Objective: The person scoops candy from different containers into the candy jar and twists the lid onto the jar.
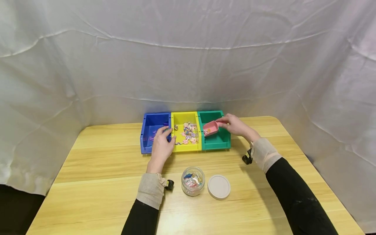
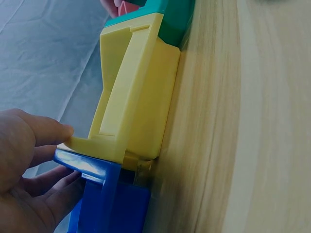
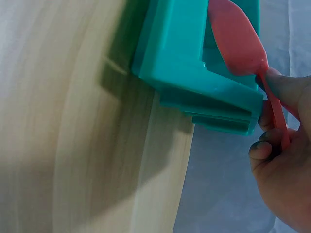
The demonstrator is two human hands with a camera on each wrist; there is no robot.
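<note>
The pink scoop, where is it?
In the head view, the pink scoop is held by the right hand over the green bin, beside the yellow bin.

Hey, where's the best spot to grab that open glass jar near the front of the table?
Probably round the side wall of the glass jar, coming from the left, where the left hand is nearest. It stands upright with its mouth open and pieces inside, so a top grip looks awkward. The white lid lies on its right.
</note>
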